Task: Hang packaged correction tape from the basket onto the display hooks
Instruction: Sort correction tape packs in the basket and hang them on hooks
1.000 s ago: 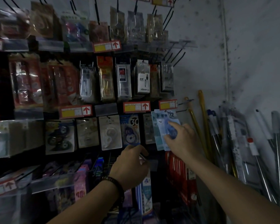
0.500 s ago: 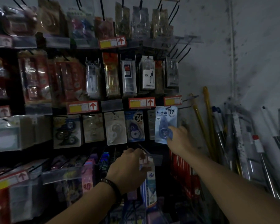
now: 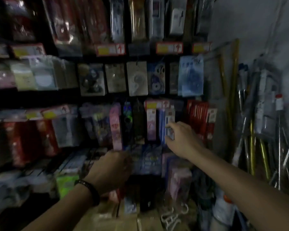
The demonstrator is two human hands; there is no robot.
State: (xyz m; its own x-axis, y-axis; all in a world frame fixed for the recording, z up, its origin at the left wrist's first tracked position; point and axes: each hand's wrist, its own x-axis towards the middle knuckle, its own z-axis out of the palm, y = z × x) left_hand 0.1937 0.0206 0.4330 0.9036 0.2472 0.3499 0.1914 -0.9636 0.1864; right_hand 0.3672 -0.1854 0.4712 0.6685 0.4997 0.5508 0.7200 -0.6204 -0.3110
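Observation:
A light blue correction tape pack (image 3: 190,75) hangs at the right end of the middle hook row, beside other tape packs (image 3: 155,79). My right hand (image 3: 182,139) is below it, apart from it, fingers loosely spread and holding nothing, in front of the lower row's narrow packs (image 3: 162,124). My left hand (image 3: 112,167), with a dark wristband, is lower and to the left, its back toward me. Its fingers are hidden, so what it holds is unclear. The view is blurred. No basket shows.
Hooks full of packaged stationery cover the dark rack (image 3: 65,97), with red and yellow price tags (image 3: 169,47). Long poles and wrapped rods (image 3: 250,122) lean against the white wall at right. Cardboard and loose packs (image 3: 175,215) lie below the hands.
My right hand let go of the blue pack, which now hangs on the hook, and dropped toward the lower row. The camera tilted down and my left hand moved lower.

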